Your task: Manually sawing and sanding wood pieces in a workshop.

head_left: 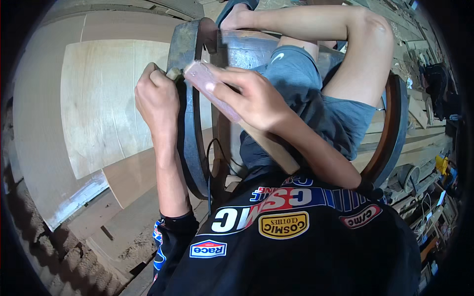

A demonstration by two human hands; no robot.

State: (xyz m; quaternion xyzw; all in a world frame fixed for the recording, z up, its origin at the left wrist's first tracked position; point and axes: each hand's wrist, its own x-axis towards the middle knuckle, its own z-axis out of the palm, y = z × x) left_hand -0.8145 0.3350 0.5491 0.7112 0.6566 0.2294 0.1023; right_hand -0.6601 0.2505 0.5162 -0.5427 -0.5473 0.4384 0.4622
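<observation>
My right hand (254, 96) is closed around a flat pinkish piece (212, 89) that looks like sandpaper. It lies along a pale wooden strip (271, 148), whose lower end reaches my shirt front. Fingers curled into a fist, my left hand (157, 96) grips a small wooden piece (174, 74), its pale end poking out beside the thumb. That end is close to the top of the pinkish piece; whether the two touch, I cannot tell. Just right of my left hand stands a dark curved wooden arm (190, 143), like part of a chair.
Plywood sheets (116, 98) cover the left side. Another dark curved arm (397, 123) rises at the right. A thin black cable (209, 172) hangs beside the left arm. Wood offcuts, planks and a yellow tool (443, 165) are scattered at the far right.
</observation>
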